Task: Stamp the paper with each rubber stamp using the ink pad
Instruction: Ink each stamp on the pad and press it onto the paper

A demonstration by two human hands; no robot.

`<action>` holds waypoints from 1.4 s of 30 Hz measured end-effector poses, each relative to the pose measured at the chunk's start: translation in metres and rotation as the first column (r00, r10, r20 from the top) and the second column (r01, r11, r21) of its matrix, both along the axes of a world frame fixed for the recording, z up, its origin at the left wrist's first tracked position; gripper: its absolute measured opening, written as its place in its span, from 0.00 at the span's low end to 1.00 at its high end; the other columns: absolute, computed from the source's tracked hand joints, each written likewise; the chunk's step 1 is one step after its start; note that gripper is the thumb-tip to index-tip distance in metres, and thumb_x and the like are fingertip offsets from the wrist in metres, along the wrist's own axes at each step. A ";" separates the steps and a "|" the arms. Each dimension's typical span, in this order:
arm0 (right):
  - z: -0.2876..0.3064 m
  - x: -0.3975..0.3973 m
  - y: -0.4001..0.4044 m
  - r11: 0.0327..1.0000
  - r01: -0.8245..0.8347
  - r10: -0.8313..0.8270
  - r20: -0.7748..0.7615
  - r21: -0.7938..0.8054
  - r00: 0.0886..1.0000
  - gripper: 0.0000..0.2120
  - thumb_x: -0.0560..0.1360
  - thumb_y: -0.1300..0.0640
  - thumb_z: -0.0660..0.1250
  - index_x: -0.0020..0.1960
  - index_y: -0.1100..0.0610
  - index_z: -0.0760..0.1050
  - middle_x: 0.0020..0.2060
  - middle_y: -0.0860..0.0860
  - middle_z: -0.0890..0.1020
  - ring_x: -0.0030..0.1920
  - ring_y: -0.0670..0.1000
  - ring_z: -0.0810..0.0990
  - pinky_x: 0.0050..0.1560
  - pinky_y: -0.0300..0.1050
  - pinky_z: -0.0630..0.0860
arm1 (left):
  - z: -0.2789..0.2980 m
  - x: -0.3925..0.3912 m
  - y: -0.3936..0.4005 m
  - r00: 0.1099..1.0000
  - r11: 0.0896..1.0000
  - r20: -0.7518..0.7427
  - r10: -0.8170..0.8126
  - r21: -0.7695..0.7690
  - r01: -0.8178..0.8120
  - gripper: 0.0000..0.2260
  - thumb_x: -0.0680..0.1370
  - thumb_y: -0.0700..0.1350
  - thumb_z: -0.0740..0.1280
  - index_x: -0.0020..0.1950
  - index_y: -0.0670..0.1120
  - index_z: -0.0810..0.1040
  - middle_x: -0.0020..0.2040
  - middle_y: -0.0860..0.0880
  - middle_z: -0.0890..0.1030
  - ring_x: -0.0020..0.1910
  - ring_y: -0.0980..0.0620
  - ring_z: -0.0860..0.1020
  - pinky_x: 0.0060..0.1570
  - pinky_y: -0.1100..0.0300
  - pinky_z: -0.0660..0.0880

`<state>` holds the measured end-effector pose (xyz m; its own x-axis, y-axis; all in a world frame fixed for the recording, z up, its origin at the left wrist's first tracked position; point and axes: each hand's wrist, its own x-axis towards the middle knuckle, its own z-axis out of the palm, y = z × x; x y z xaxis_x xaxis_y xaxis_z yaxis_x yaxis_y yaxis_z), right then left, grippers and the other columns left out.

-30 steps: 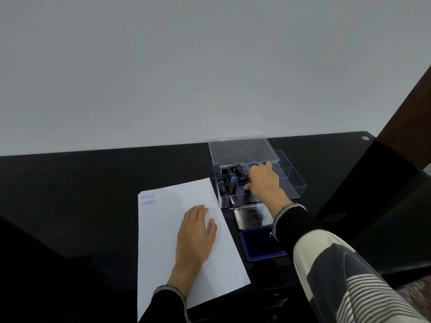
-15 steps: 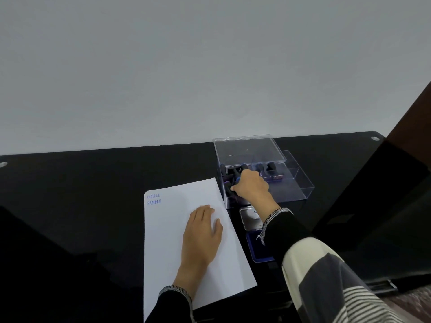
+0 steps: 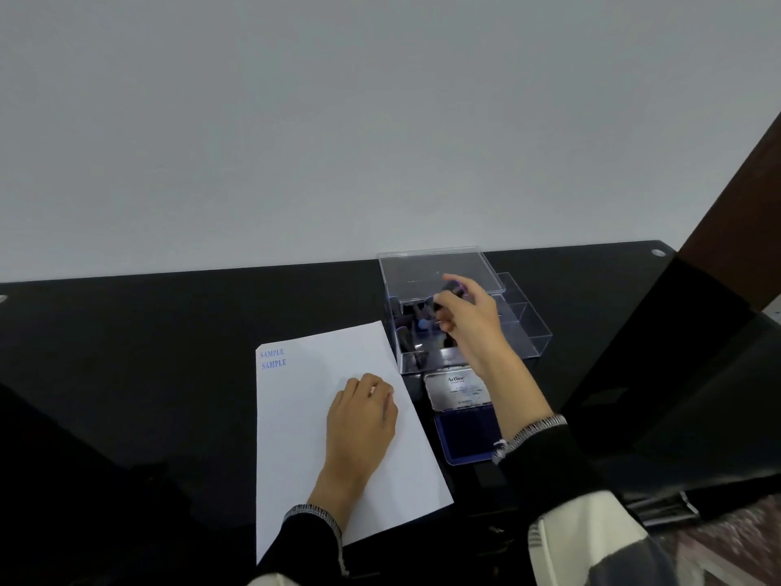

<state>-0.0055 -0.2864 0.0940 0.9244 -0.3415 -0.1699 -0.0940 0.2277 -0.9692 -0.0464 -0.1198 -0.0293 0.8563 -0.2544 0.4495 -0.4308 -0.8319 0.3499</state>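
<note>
One white sheet of paper [image 3: 338,416] lies on the black table [image 3: 148,353], and everything else is placed from it here. The left hand [image 3: 361,420] rests on the sheet's middle, palm down, its fingers curled under at the tips and holding nothing. Two blue "SAMPLE" imprints [image 3: 273,358] sit one above the other in the sheet's far left corner, well clear of that hand.

Just right of the paper's far edge stands one clear plastic box [image 3: 465,327] with its lid [image 3: 439,274] raised. Several dark rubber stamps remain inside at its left end [image 3: 412,332]; how many cannot be counted. The right hand [image 3: 469,319] is above the box, pinching one dark stamp [image 3: 449,294] between thumb and fingertips, the index finger stretched out; motion blur hides the finer grip.

One ink pad [image 3: 469,433] lies open beside the paper's right edge, nearer than the box, its silver Artline lid [image 3: 458,387] folded back towards the box and the blue pad partly under the right forearm.
</note>
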 end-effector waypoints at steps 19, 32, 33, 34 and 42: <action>-0.027 -0.094 -0.037 0.375 -0.442 0.290 -0.350 -0.815 0.891 0.13 0.75 0.67 0.65 0.55 0.55 0.70 0.51 0.54 0.74 0.50 0.54 0.75 0.49 0.46 0.75 | 0.004 -0.029 -0.011 0.961 0.976 -0.185 -0.204 -0.117 0.185 0.11 0.81 0.43 0.61 0.61 0.50 0.78 0.59 0.55 0.78 0.60 0.54 0.70 0.60 0.61 0.67; -0.038 -0.095 -0.019 0.203 -0.520 0.330 -0.442 -0.829 0.834 0.18 0.72 0.72 0.63 0.56 0.54 0.67 0.51 0.51 0.72 0.46 0.48 0.72 0.46 0.43 0.74 | -0.005 -0.035 -0.015 0.951 0.967 -0.183 -0.248 -0.102 0.233 0.10 0.82 0.46 0.60 0.61 0.51 0.77 0.59 0.57 0.76 0.59 0.55 0.70 0.60 0.61 0.65; -0.039 -0.096 -0.018 0.193 -0.515 0.324 -0.441 -0.835 0.837 0.18 0.73 0.72 0.63 0.56 0.54 0.67 0.52 0.52 0.72 0.47 0.49 0.73 0.46 0.43 0.74 | -0.006 -0.034 -0.015 0.951 0.967 -0.187 -0.247 -0.102 0.232 0.10 0.82 0.47 0.60 0.61 0.51 0.77 0.60 0.57 0.76 0.60 0.55 0.70 0.60 0.61 0.65; -0.039 -0.096 -0.018 0.182 -0.505 0.317 -0.436 -0.844 0.842 0.17 0.73 0.72 0.63 0.56 0.55 0.68 0.53 0.52 0.72 0.48 0.50 0.72 0.46 0.43 0.74 | -0.007 -0.034 -0.015 0.951 0.968 -0.190 -0.246 -0.102 0.230 0.10 0.82 0.47 0.60 0.61 0.52 0.77 0.60 0.57 0.76 0.60 0.55 0.70 0.60 0.61 0.65; -0.044 -0.096 -0.013 0.120 -0.503 0.289 -0.454 -0.856 0.843 0.17 0.71 0.72 0.62 0.57 0.58 0.70 0.55 0.53 0.70 0.53 0.53 0.71 0.52 0.48 0.76 | -0.007 -0.036 -0.014 0.953 0.968 -0.183 -0.242 -0.118 0.223 0.10 0.82 0.47 0.61 0.60 0.52 0.78 0.58 0.58 0.77 0.59 0.56 0.71 0.60 0.61 0.66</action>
<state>-0.1012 -0.2997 0.0501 0.9834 0.0652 -0.1694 -0.0063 -0.9204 -0.3909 -0.0821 -0.1341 -0.0364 0.8517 -0.4212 0.3116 -0.5239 -0.6756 0.5187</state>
